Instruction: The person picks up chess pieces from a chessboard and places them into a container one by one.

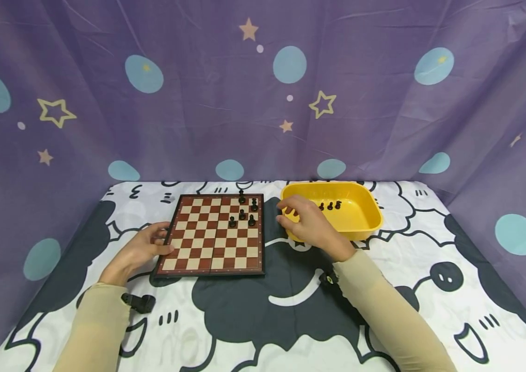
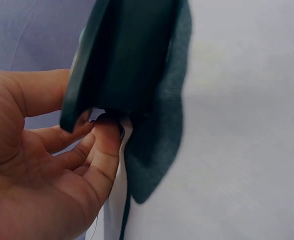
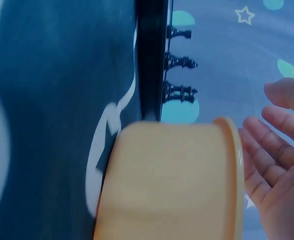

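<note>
My left hand (image 1: pixel 139 250) holds the left edge of a brown-and-cream chessboard (image 1: pixel 193 243). In the left wrist view the thumb lies over the dark board edge (image 2: pixel 82 75), with fingers curled beneath it. Several black chess pieces stand on the board's far right part, among them a piece (image 1: pixel 232 222) and another (image 1: pixel 251 220). My right hand (image 1: pixel 311 222) is over the near left rim of a yellow basin (image 1: pixel 355 222), fingers loosely bent. Nothing shows between them in the right wrist view, where the hand (image 3: pixel 282 160) is beside the basin wall (image 3: pixel 167 180).
Inside the basin several black chess pieces (image 1: pixel 330 205) are visible; the hand partly covers its left end. A black-and-white patterned cloth (image 1: pixel 225 310) covers the table. Behind and at the sides hangs a purple curtain (image 1: pixel 197 129) with stars and blue spots.
</note>
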Demonstrator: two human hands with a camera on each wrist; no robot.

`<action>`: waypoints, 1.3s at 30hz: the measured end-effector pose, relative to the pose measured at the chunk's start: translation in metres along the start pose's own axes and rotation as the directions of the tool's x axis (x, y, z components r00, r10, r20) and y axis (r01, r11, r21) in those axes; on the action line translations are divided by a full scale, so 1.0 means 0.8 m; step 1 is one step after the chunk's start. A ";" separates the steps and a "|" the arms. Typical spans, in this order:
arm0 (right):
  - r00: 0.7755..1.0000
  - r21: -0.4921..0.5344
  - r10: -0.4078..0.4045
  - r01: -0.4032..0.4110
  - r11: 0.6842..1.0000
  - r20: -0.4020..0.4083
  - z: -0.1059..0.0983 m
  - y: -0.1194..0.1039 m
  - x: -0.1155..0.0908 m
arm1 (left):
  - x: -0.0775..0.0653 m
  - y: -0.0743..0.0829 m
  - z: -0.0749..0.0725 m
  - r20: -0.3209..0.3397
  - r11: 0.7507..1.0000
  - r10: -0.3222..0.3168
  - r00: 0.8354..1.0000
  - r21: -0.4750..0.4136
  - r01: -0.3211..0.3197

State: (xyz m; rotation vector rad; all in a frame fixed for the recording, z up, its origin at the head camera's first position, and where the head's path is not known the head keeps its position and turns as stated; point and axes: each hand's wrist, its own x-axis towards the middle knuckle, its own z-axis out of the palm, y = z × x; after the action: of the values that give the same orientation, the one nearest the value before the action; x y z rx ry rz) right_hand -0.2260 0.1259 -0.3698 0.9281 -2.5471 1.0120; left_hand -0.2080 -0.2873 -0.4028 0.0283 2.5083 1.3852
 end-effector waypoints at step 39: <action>0.972 -0.121 0.168 -0.149 0.981 0.167 0.067 -0.035 0.045 | -0.001 0.001 0.000 -0.003 1.000 -0.017 1.000 0.002 0.017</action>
State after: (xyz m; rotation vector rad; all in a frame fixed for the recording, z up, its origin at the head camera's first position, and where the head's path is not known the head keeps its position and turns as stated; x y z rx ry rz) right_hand -0.2352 0.0566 -0.3786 0.8292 -2.8311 0.8564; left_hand -0.2073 -0.2867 -0.4023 0.0058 2.5068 1.3766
